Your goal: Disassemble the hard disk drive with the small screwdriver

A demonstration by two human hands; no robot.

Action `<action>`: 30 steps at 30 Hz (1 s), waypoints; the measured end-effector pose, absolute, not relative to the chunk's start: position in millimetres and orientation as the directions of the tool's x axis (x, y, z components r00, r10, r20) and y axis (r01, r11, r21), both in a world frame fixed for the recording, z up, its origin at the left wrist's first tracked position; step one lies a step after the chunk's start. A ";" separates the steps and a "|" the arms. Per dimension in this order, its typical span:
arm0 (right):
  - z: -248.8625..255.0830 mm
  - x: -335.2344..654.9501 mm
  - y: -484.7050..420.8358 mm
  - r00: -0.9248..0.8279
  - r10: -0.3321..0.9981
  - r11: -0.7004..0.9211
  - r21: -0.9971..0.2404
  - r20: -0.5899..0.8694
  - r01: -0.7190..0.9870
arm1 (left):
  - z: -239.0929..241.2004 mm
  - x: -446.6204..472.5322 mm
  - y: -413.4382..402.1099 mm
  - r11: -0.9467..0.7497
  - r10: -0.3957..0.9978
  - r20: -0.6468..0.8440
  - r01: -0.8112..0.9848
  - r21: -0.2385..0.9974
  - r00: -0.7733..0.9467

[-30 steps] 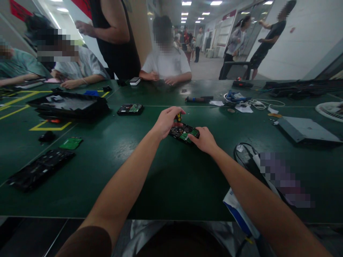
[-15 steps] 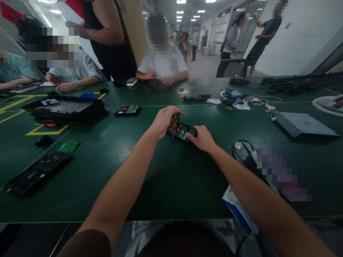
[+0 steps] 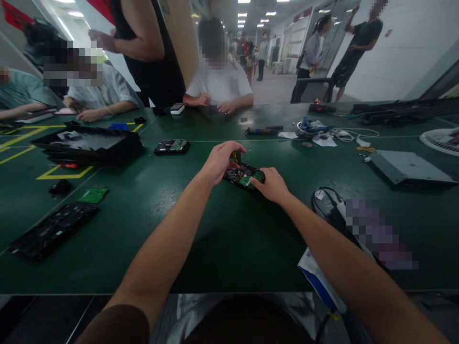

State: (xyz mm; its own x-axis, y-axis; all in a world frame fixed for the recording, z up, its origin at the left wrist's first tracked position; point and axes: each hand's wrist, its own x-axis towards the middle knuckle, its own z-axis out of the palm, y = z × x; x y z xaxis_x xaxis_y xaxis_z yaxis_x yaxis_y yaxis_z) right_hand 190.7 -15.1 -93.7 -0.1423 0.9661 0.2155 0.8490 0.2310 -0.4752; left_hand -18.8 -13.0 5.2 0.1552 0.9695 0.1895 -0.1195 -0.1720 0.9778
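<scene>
An opened black electronic device (image 3: 245, 177) with green circuit board inside lies on the green table in front of me. My left hand (image 3: 222, 162) is closed around a short screwdriver (image 3: 235, 156) with a yellow and black handle, upright over the device's left part. The screwdriver's tip is hidden by my fingers. At the device's right end, my right hand (image 3: 273, 185) grips its edge, thumb on the green board. Further left lies a similar opened device (image 3: 172, 146), apart from my hands.
A black tray-like casing (image 3: 89, 143), a loose green board (image 3: 93, 194) and a black plastic part (image 3: 53, 230) lie left. On the right are a grey metal box (image 3: 412, 167), a cable (image 3: 315, 203) and tangled wires (image 3: 315, 126). Several people sit or stand beyond the table (image 3: 201, 267).
The screwdriver's handle looks slightly turned in my left hand. My right hand stays on the device. The whole view has shifted very slightly.
</scene>
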 end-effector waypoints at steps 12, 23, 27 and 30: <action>-94.3 190.5 -14.6 -0.153 0.962 0.244 -0.452 0.228 0.858 | 1.4 -18.1 -10.4 -0.105 0.973 0.143 -0.210 0.972 0.179; -96.5 191.0 -14.6 -0.157 0.959 0.253 -0.455 0.237 0.854 | 4.9 -18.0 -14.3 -0.094 0.966 0.144 -0.228 0.969 0.215; -94.5 190.9 -15.6 -0.163 0.959 0.256 -0.460 0.232 0.850 | 3.1 -18.1 -12.7 -0.080 0.969 0.134 -0.247 0.966 0.208; -94.2 190.7 -15.5 -0.158 0.961 0.249 -0.461 0.226 0.852 | 3.5 -21.2 -12.4 -0.157 0.969 0.181 -0.149 0.976 0.166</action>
State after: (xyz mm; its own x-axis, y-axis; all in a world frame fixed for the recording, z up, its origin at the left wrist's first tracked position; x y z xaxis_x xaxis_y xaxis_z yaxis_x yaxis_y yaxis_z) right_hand 190.7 -15.5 -94.2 -0.1582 0.9612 0.2262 0.8520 0.2486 -0.4607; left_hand -21.2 -12.4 3.5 0.1656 0.9695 0.1808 -0.1489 -0.1566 0.9764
